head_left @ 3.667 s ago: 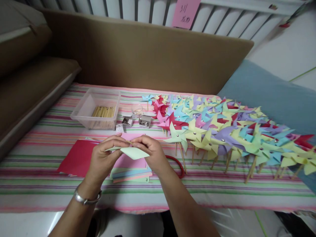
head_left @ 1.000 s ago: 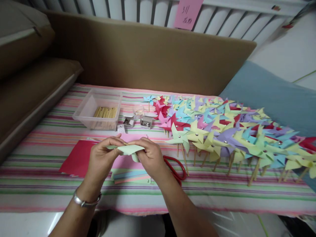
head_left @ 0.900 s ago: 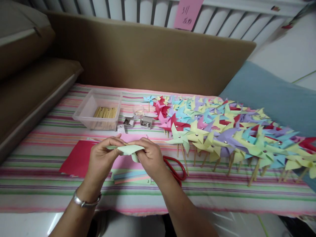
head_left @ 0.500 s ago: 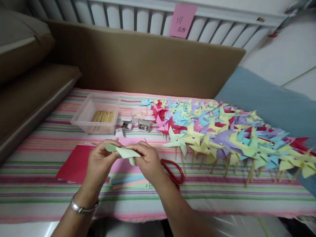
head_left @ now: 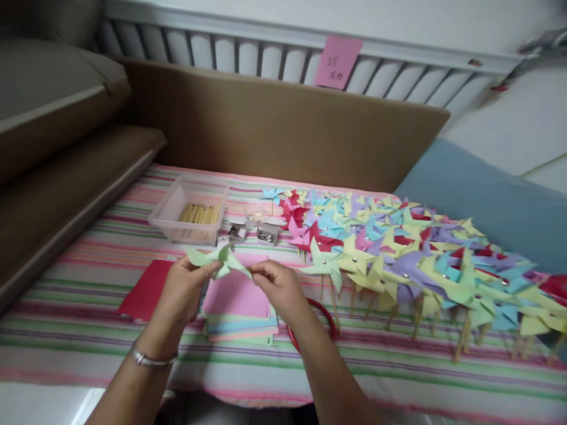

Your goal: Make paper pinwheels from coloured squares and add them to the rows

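Observation:
A light green paper pinwheel (head_left: pixel 224 260), its blades folded inward, is held up over the paper sheets. My left hand (head_left: pixel 183 289) pinches its middle between thumb and fingers. With thumb and forefinger, my right hand (head_left: pixel 277 286) grips the tip of its right blade. No stick shows on it. Below lies a stack of coloured paper squares with a pink sheet (head_left: pixel 239 298) on top. Left of that, partly behind my left wrist, is a red paper pile (head_left: pixel 146 289). Red-handled scissors (head_left: pixel 330 321) lie partly hidden under my right forearm.
A clear plastic bin (head_left: pixel 163 215) holds wooden sticks (head_left: pixel 199 213). Two small boxes of metal fasteners (head_left: pixel 267 235) and a round clear dish (head_left: pixel 254 216) stand beside it. Many finished pinwheels (head_left: pixel 407 265) crowd the right side. A brown board (head_left: pixel 283 130) stands behind.
The green paper has turned to face upward, its pinwheel shape now spread out. My right hand has shifted outward to a blade tip. The whole view has shifted slightly.

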Motion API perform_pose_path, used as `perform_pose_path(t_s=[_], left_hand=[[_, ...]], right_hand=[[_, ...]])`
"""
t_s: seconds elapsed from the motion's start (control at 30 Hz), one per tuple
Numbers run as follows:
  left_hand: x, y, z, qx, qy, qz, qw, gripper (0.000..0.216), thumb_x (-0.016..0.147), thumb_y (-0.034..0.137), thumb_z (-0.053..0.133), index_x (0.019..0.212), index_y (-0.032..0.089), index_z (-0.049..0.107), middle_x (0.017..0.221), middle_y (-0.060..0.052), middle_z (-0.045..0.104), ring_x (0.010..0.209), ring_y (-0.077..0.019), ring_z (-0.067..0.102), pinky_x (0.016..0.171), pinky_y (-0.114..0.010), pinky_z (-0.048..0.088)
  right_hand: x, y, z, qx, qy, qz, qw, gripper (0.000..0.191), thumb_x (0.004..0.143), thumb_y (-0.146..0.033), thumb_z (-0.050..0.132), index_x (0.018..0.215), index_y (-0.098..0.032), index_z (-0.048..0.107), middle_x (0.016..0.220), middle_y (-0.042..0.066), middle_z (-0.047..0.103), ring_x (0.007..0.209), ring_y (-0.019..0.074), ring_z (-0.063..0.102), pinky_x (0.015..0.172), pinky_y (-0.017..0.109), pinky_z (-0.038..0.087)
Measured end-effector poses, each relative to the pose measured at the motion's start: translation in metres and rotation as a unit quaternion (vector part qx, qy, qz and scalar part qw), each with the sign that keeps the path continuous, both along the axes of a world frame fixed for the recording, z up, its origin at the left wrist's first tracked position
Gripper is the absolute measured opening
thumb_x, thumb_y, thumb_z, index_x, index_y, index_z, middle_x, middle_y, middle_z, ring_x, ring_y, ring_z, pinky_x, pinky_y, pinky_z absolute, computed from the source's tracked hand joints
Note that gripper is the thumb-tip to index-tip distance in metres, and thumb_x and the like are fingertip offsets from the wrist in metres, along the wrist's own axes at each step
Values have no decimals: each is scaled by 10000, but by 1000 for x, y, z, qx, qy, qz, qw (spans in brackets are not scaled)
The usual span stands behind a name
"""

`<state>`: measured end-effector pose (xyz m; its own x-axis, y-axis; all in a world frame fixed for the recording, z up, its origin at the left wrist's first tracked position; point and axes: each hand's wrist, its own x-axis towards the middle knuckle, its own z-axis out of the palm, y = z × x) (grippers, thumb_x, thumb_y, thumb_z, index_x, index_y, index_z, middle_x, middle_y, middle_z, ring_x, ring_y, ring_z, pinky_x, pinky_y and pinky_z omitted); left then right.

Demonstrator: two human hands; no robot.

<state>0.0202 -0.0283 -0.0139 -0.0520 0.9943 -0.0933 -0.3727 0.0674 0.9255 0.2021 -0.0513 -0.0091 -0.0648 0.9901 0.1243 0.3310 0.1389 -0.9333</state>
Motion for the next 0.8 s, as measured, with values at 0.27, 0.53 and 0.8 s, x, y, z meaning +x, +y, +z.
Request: perform_pose_path(t_s=[0.27, 0.53, 0.8], left_hand=[[-9, 2, 10, -38, -69, 35, 996, 264, 549, 176, 812, 770, 115, 684, 746, -45, 700, 668, -150, 640, 660, -269, 500], [-14, 4, 6, -57, -84, 68, 992, 406, 478, 178, 845, 847, 111, 690, 809, -54, 712, 716, -148, 635, 692, -265, 486], [-14, 3, 9, -27, -47, 63, 997, 519, 520, 231, 844, 1008, 158, 679, 936, -55, 716, 818, -167, 641, 749, -271, 482]], right_hand=[[-2, 0, -8, -76, -50, 13, 996, 114, 766, -256, 604, 732, -181, 683, 632, -11, 614, 561, 120, 514, 527, 233, 368], [-4, 0, -14, -77, -96, 37, 992, 91, 743, -227, 624, 695, -184, 688, 663, -3, 631, 610, 126, 538, 560, 229, 377], [-8, 1, -12, -80, -79, 17, 994, 73, 716, -171, 646, 654, -172, 684, 683, 0, 601, 629, 116, 538, 605, 223, 395]])
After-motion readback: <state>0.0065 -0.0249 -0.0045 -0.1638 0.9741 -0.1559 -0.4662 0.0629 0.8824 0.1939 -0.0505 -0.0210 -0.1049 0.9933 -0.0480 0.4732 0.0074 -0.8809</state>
